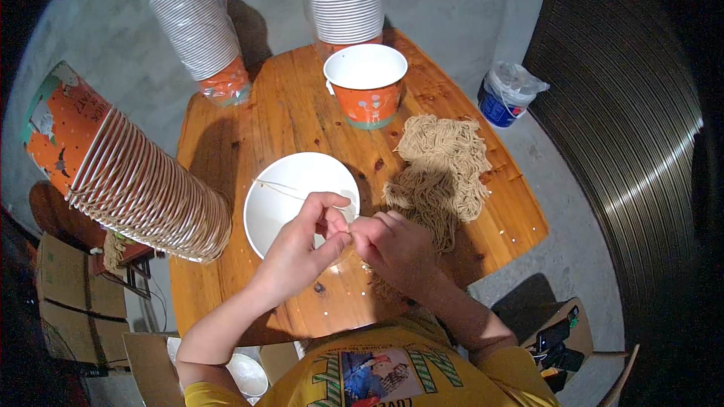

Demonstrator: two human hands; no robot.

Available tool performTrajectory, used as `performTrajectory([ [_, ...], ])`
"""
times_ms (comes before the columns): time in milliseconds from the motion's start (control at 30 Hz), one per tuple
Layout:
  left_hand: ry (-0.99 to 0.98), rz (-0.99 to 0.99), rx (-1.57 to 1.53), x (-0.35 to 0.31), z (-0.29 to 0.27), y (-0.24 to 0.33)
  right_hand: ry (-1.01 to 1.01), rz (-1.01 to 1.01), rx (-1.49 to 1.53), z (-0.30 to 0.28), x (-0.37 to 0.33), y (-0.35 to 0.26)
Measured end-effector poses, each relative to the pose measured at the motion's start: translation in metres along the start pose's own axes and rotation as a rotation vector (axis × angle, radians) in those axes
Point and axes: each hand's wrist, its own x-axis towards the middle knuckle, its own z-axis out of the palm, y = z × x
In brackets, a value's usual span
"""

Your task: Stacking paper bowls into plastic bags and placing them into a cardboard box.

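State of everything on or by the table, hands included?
Left hand: fingers closed on strand
Right hand: fingers curled, grip hidden
Near bucket: open
Orange bucket: upright, open
Left stack: nested
Back-left stack: nested, plastic-wrapped
Back-centre stack: nested
Cord pile: loose, partly shadowed
Blue pail: upright, plastic over mouth

Glare streaks the metal shutter (618, 120); fisheye corners fall black.

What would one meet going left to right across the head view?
Leaning stack of orange-and-white paper buckets, round white container, beige heap of yarn-like strands, blue-and-white plastic pail, dark ribbed shutter.
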Motion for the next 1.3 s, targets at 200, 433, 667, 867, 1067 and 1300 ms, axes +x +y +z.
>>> performTrajectory([
  [200,-0.042,-0.059,0.044,-0.001,-0.002,0.012,0.026,0.163,0.314,0.006,-0.002,-0.001],
  [433,0.039,0.19,0.388,0.0,0.0,-0.001,-0.038,0.382,0.422,0.005,-0.017,-0.009],
  [667,0.023,0.182,0.412,0.0,0.0,0.003,-0.059,0.574,0.561,0.008,-0.023,-0.019],
  [867,0.013,0.134,0.348,0.0,0.0,0.005,-0.076,0.582,0.59,0.013,-0.027,-0.017],
  [1067,0.013,0.127,0.317,0.001,-0.001,0.003,-0.049,0.548,0.643,0.015,-0.026,-0.021],
  [1300,0.028,0.143,0.357,0.001,0.0,0.004,-0.11,0.633,0.64,0.014,-0.022,-0.025],
])
